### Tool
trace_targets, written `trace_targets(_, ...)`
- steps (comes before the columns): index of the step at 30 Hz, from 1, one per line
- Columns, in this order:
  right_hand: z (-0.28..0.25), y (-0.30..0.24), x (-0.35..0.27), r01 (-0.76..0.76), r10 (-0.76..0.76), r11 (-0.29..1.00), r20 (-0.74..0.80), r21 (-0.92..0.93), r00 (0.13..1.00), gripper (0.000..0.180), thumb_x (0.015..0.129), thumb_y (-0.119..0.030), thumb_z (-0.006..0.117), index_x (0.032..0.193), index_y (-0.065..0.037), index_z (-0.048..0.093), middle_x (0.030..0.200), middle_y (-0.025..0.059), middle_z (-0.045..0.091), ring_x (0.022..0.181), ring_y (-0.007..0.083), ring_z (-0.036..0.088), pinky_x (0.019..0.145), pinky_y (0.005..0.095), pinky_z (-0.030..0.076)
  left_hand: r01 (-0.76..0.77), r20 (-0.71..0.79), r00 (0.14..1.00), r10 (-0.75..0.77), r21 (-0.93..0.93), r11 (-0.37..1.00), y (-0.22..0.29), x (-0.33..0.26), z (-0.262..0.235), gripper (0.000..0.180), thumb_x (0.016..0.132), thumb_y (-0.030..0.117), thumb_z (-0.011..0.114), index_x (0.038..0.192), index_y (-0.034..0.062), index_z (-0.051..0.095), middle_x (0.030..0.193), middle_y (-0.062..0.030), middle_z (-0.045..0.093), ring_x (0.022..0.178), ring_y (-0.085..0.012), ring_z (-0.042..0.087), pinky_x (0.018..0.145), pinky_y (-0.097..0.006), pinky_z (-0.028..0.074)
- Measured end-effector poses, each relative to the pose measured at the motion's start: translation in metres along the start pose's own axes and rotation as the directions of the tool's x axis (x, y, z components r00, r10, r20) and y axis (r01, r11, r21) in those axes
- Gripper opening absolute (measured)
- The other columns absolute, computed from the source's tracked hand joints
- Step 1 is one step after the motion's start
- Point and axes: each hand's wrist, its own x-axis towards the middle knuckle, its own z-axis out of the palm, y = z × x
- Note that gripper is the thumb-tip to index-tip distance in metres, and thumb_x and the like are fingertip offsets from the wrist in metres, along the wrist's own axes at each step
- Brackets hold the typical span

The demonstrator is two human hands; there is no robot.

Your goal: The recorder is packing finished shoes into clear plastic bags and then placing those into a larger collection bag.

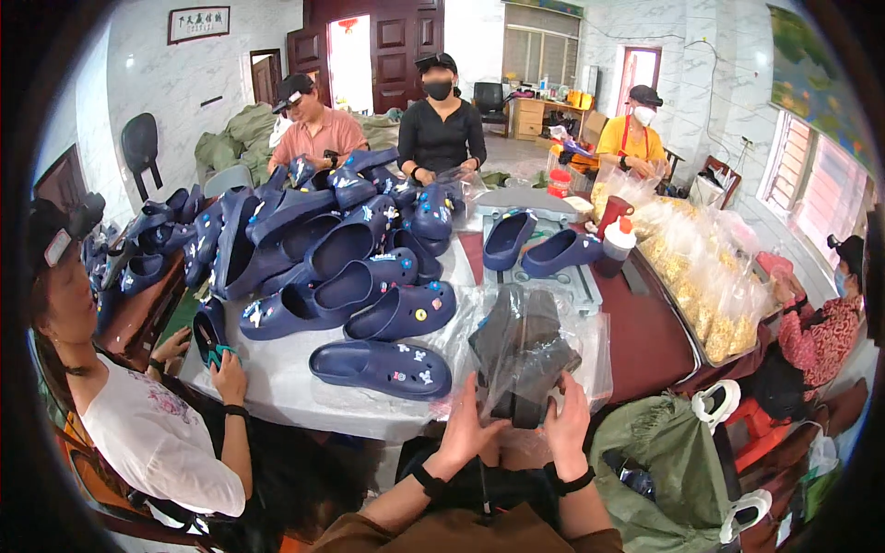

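Note:
At the near edge of the table, a clear plastic bag point(590, 355) wraps a pair of dark grey shoes point(518, 346), probably clogs; the film blurs their details. My left hand point(468, 431) grips the bag's near left side, thumb pointing inward. On the opposite side, my right hand point(565, 426) closes around the near right corner, fingers against the shoes. Just left of the bag lies a navy clog point(381, 370) with small charms on its toe. Behind it rises a big heap of similar navy clogs point(355, 286).
Two navy clogs point(560, 252) rest on a grey plastic case point(576, 293), near a dark-filled bottle point(618, 244). Bags of yellow pieces point(705, 276) fill a tray at right. A green sack point(659, 461) stands by my right arm. A co-worker's hand point(229, 378) holds a clog at left.

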Motion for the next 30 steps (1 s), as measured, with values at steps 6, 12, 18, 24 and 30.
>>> trace_targets(6, -0.032, -0.032, -0.002, 0.004, -0.004, 1.0, 0.002, -0.022, 1.0, 0.099, 0.069, 0.001, 0.079, 0.154, -0.007, 0.031, 0.146, 0.028, 0.036, 0.132, 0.0491, 0.041, 0.111, 0.0501, 0.038, 0.001, 0.061, 0.998, -0.003, 0.038, 0.999, -0.004, 0.001, -0.001, 0.115, 0.076, 0.027, 0.089, 0.157, -0.0008, 0.013, 0.133, -0.0276, 0.057, 0.116, -0.0377, 0.063, 0.097, -0.043, 0.052)
trace_targets(12, -0.02, -0.008, -0.002, -0.078, 0.078, 0.996, -0.008, 0.045, 0.997, 0.092, 0.075, 0.008, 0.07, 0.155, -0.006, 0.028, 0.141, 0.0256, 0.043, 0.126, 0.044, 0.05, 0.099, 0.0469, 0.048, 0.087, 0.054, 0.995, -0.085, -0.045, 0.995, -0.003, 0.001, -0.001, 0.11, 0.076, 0.026, 0.088, 0.156, -0.0033, 0.019, 0.13, -0.0279, 0.059, 0.115, -0.0401, 0.062, 0.094, -0.045, 0.052)
trace_targets(18, -0.024, 0.012, -0.009, -0.122, 0.139, 0.944, -0.035, 0.305, 0.99, 0.052, 0.084, 0.01, 0.054, 0.135, 0.0, 0.052, 0.106, 0.0181, 0.062, 0.1, 0.0319, 0.063, 0.09, 0.0364, 0.05, -0.052, -0.024, 0.998, 0.054, 0.047, 0.997, -0.003, -0.004, 0.0, 0.099, 0.079, 0.021, 0.084, 0.153, -0.0034, 0.023, 0.111, -0.025, 0.064, 0.098, -0.0409, 0.065, 0.086, -0.046, 0.052)
trace_targets(24, -0.008, 0.015, -0.015, -0.191, 0.157, 0.861, 0.111, 0.471, 0.981, 0.044, 0.095, -0.008, 0.054, 0.136, 0.002, 0.045, 0.119, 0.0201, 0.06, 0.116, 0.0289, 0.059, 0.1, 0.0376, 0.045, 0.025, 0.002, 1.0, -0.025, 0.02, 0.999, 0.0, -0.007, 0.005, 0.095, 0.078, 0.017, 0.082, 0.153, 0.0001, 0.028, 0.093, -0.0216, 0.064, 0.089, -0.0411, 0.064, 0.078, -0.047, 0.051)
trace_targets(30, -0.007, -0.015, -0.009, 0.093, -0.15, 0.929, 0.134, 0.359, 0.98, 0.131, 0.061, -0.042, 0.096, 0.155, 0.005, 0.018, 0.145, 0.0281, 0.041, 0.132, 0.0426, 0.049, 0.107, 0.0482, 0.044, -0.003, -0.028, 1.0, 0.003, -0.023, 1.0, 0.0, -0.005, 0.003, 0.085, 0.076, 0.013, 0.083, 0.15, 0.0058, 0.043, 0.11, -0.0237, 0.067, 0.096, -0.0387, 0.067, 0.085, -0.042, 0.053)
